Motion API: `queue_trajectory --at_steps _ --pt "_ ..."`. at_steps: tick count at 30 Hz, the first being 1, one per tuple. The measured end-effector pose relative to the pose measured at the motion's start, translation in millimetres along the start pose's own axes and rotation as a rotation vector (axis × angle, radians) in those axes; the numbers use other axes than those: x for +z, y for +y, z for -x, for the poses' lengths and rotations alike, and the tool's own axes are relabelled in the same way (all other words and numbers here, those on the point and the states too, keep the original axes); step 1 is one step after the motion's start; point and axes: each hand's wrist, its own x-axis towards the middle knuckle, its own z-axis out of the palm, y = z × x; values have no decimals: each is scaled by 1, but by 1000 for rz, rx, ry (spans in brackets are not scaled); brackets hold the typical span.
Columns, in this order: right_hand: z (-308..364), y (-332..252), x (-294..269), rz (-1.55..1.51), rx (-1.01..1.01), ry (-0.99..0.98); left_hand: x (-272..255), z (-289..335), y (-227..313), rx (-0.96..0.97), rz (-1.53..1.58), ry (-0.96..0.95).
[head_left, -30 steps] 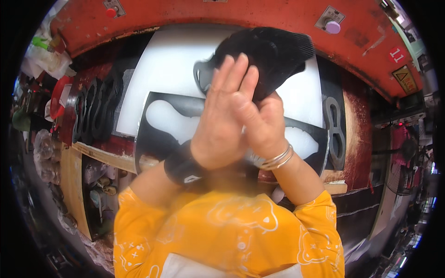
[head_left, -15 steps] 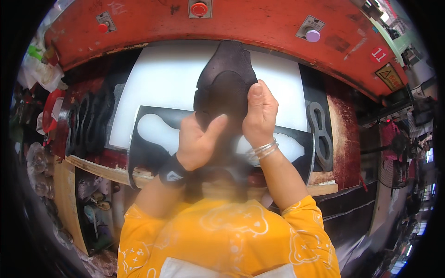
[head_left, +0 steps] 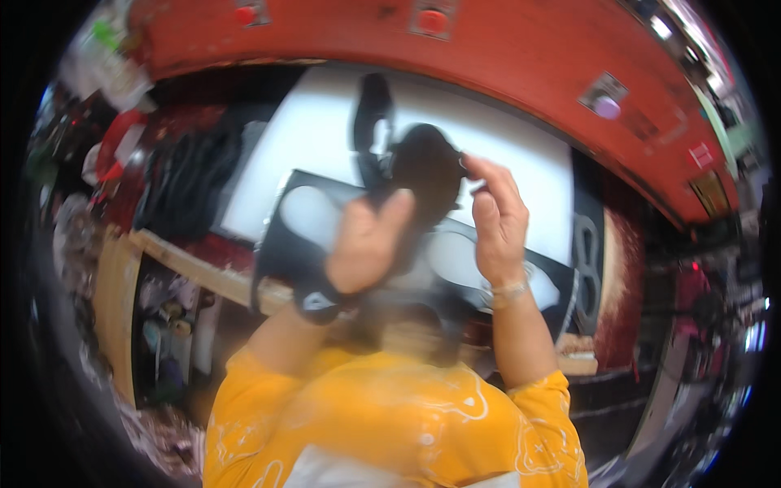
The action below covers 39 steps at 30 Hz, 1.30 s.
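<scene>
Dark sole-shaped pieces [head_left: 425,167] stand up in my left hand [head_left: 368,244], which is closed on their lower part with the thumb across the front. One dark piece [head_left: 373,122] leans away to the left, leaving a gap where white shows through. My right hand [head_left: 500,220] is at the right edge of the pieces, fingers stretched out and thumb apart; its fingertips are near or touching that edge, blurred by motion. Below lies a black sheet [head_left: 272,281] with sole-shaped cutouts, on a white board [head_left: 521,163].
A red machine beam [head_left: 342,32] with buttons spans the far side. Dark sole-shaped outlines [head_left: 183,183] stand at the left, and another dark ring-shaped piece [head_left: 586,272] lies at the right. A wooden edge [head_left: 203,276] runs along the near left.
The stacked dark pieces have come apart, one tilting left. My right hand has loosened from their edge and moved right. The whole view has shifted and turned.
</scene>
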Motion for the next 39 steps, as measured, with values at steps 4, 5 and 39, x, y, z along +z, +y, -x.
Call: queue_trajectory --at_steps 4,5,39 --pt "16 -6 19 0 136 -64 -7 -5 12 -10 -95 39" --pt "16 -3 21 -85 108 159 -17 -8 17 15 158 162" --pt "133 23 -248 -575 718 742 -438 -126 19 201 -1206 462"
